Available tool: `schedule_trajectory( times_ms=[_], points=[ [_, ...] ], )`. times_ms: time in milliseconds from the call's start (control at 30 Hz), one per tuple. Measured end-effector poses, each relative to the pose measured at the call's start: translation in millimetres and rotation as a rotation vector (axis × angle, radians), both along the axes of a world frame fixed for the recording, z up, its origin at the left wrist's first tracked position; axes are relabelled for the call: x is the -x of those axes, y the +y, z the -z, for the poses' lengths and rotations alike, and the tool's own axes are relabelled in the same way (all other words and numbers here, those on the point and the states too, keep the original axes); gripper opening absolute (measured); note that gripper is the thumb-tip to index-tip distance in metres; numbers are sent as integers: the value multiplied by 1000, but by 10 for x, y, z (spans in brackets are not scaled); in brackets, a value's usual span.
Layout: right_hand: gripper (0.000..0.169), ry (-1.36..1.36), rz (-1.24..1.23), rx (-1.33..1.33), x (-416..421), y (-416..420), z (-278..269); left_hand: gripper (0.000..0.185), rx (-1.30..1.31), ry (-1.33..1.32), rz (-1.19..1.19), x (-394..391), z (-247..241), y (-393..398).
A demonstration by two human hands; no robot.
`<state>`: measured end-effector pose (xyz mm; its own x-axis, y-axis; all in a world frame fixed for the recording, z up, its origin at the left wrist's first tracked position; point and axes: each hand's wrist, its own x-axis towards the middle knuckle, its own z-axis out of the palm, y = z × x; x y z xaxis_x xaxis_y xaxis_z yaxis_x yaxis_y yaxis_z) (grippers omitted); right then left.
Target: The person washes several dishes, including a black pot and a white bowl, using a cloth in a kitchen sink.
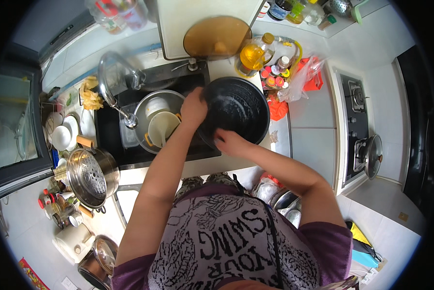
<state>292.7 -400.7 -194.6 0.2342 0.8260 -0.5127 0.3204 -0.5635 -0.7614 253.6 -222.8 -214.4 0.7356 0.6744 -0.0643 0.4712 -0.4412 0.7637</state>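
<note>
My left hand (194, 108) grips the left rim of a round black pan (238, 108), which tilts over the right part of the black sink (112, 152). Streaks, perhaps water or suds, show on the pan's inside. My right hand (232, 142) is at the pan's near inner edge with fingers curled; whether something is in it is hidden. To the left of my left hand, a metal basin (140, 108) in the sink contains a white bowl (157, 106) and a cream pot with yellow handles (162, 127). The chrome faucet (110, 94) arches beside the basin.
A steel steamer pot (110, 170) and stacked white dishes (62, 137) stand left of the sink. Behind the pan are an oil bottle (252, 58) and several small jars (275, 78). A gas stove (354, 127) with a glass lid (374, 157) lies farther right.
</note>
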Motion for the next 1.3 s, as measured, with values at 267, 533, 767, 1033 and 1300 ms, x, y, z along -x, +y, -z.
schedule_trajectory(
  times_ms=[267,533,767,1033,1300],
  points=[
    [40,-260,-438,320,-317,-55,-249,31,87,22,-72,-103,-86,170],
    [35,396,322,-9,227,644,686,48,181,-167,-219,778,105,-620],
    [43,-183,-1064,313,-273,124,703,34,116,-113,-198,636,-51,-261],
    [45,-1618,-1478,275,-900,346,-120,41,65,90,-96,577,85,-116],
    [40,142,-66,145,288,-97,-80,40,121,65,-159,493,75,-214]
  ],
)
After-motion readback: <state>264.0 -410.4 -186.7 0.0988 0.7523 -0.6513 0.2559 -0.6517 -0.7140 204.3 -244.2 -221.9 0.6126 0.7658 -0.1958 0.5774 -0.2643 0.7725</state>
